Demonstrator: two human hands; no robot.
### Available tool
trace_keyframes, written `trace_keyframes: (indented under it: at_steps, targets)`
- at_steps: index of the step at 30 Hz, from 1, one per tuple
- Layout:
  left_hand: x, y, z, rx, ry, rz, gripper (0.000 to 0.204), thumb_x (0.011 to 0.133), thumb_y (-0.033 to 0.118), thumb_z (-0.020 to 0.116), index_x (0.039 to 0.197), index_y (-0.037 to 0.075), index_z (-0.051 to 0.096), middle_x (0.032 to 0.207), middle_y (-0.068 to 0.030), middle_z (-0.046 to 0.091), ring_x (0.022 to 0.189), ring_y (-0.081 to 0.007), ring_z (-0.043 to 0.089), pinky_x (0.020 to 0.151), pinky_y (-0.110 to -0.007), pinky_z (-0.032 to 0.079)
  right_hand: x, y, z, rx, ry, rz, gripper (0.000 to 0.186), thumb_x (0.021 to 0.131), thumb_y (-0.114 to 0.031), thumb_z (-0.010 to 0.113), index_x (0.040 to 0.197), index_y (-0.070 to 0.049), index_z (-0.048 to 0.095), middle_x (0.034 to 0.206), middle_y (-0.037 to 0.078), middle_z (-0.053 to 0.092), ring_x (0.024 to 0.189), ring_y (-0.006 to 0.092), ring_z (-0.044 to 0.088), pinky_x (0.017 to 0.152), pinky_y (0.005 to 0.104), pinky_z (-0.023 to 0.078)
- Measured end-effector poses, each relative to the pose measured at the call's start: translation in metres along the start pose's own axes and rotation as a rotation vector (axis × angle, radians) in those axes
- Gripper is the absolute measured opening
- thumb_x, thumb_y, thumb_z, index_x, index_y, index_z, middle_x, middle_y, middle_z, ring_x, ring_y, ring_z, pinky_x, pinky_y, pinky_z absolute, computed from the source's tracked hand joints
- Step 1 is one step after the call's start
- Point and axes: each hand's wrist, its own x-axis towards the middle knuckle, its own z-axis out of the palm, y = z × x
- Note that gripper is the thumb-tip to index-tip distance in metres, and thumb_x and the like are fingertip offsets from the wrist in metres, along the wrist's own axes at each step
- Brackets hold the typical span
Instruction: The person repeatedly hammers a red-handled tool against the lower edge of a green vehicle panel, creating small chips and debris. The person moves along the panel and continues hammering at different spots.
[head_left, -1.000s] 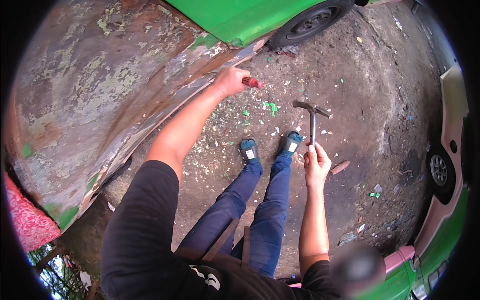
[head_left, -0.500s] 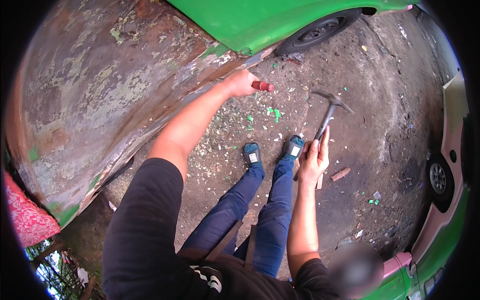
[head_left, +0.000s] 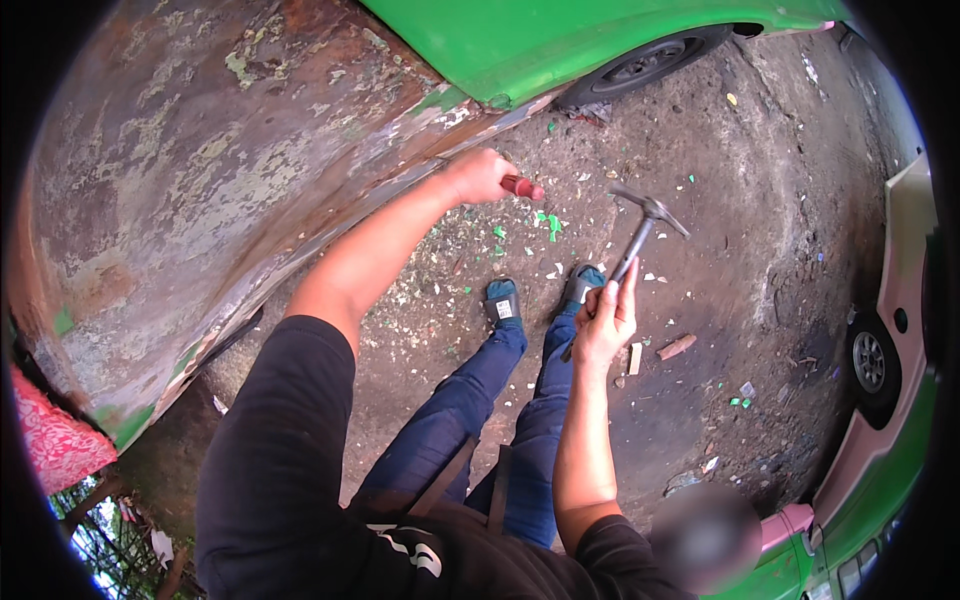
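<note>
My left hand (head_left: 480, 177) is closed around the red handle (head_left: 523, 187) of a tool beside the lower edge of a vehicle's scraped body panel (head_left: 200, 170). The tool's working end is hidden, so its kind does not show. In my right hand (head_left: 607, 325) is a hammer (head_left: 632, 250), held by its dark handle with the double-ended metal head raised. A gap separates the hammer's head from the end of the red handle. Patches of old paint, filler and rust cover the panel, which joins a bright green section (head_left: 520, 40).
Green and white paint chips (head_left: 553, 228) litter the rough ground around my sandalled feet. A wheel (head_left: 645, 68) sits under the green section. Another vehicle with a wheel (head_left: 872, 360) stands at the right. A brownish fragment (head_left: 677, 347) lies near my right forearm. A person's blurred head (head_left: 706, 540) shows lower right.
My right hand and the hammer have shifted left, bringing the hammer's head nearer the red handle. My left hand keeps its hold, its handle tilted slightly lower.
</note>
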Motion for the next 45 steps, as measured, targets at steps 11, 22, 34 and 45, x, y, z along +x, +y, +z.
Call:
trace_keyframes:
  at_steps: [11,22,34,45]
  targets:
    - [0.012,0.016,-0.001,0.054,-0.073,-0.066,0.016,0.077,0.024,0.061,0.079,0.012,0.072,0.079,-0.0192,0.068,0.075,-0.0380,0.067,0.070,-0.048,0.052,-0.002,0.001,-0.018,-0.063,-0.042,0.092,0.051,0.101,-0.014,0.052,0.150,-0.016,0.037,0.067,-0.008,0.039,0.052,0.0016,0.034,0.044,0.0175,0.029]
    - [0.022,0.005,0.007,0.067,0.019,-0.115,0.019,0.081,0.027,0.062,0.081,0.010,0.071,0.076,-0.0199,0.067,0.073,-0.0384,0.066,0.067,-0.047,0.051,0.018,-0.017,-0.022,0.002,0.135,-0.047,0.047,0.103,-0.018,0.048,0.150,-0.020,0.039,0.063,-0.005,0.039,0.047,0.0017,0.034,0.039,0.0190,0.028]
    - [-0.002,0.003,0.013,0.162,-0.015,-0.048,0.013,0.075,0.021,0.060,0.077,0.013,0.070,0.077,-0.0171,0.069,0.075,-0.0378,0.067,0.071,-0.049,0.053,0.033,-0.022,-0.017,0.018,0.064,0.095,0.049,0.102,-0.016,0.051,0.150,-0.019,0.039,0.066,-0.008,0.036,0.051,0.0009,0.033,0.039,0.0179,0.024]
    - [0.015,0.016,0.009,0.190,-0.030,-0.117,0.015,0.077,0.020,0.060,0.085,0.015,0.072,0.083,-0.0172,0.070,0.079,-0.0373,0.068,0.073,-0.048,0.053,0.023,-0.027,-0.024,-0.057,0.015,0.192,0.048,0.102,-0.015,0.050,0.149,-0.018,0.040,0.065,-0.007,0.035,0.049,0.0012,0.031,0.040,0.0173,0.026]
